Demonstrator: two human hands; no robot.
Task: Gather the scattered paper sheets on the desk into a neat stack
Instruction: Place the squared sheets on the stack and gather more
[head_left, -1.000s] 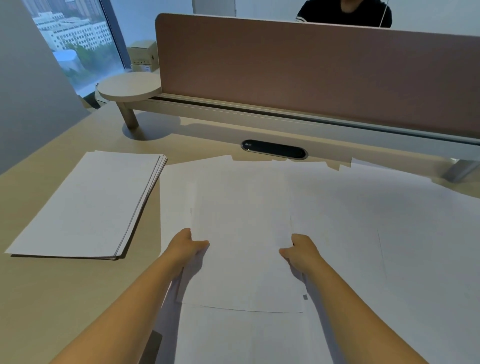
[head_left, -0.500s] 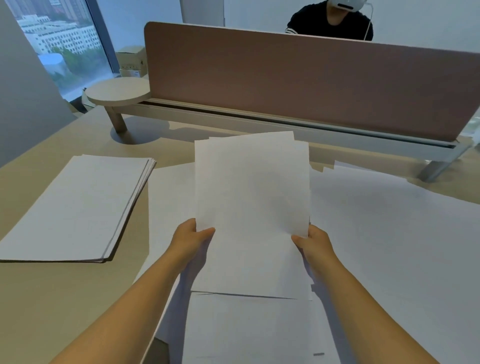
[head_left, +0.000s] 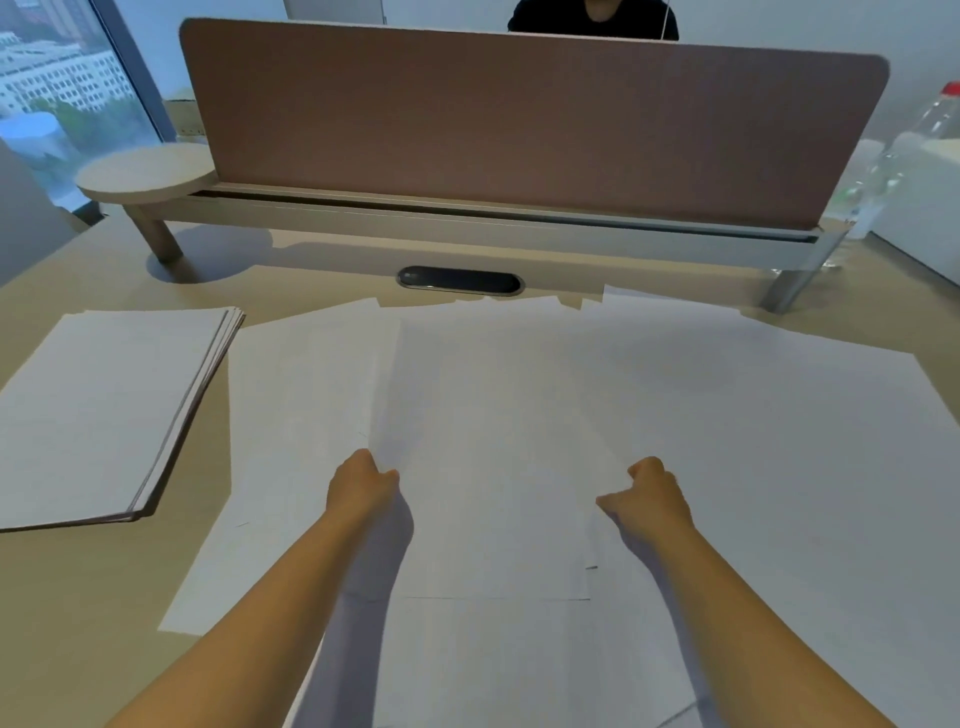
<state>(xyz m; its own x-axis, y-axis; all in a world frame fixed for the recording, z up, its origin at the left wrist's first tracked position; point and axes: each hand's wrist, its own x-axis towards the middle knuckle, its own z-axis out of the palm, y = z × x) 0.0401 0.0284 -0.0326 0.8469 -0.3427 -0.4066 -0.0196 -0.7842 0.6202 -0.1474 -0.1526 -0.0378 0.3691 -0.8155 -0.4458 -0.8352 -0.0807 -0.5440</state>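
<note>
While the desk (head_left: 78, 597) spreads beneath both my hands, loose paper sheets (head_left: 753, 441) cover it ahead and to their right, and the neat stack (head_left: 104, 405) lies well left of them. Between them sits one sheet (head_left: 493, 467); my left hand (head_left: 361, 486) pinches its left edge, my right hand (head_left: 649, 499) its right.

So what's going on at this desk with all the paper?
A person is gathering loose white sheets into a pile. The left hand and the right hand each pinch a side edge of one sheet lying over the scattered sheets that cover the middle and right of the desk. A tidy stack already sits to the left. Plenty of loose paper is yet to be collected.
</note>
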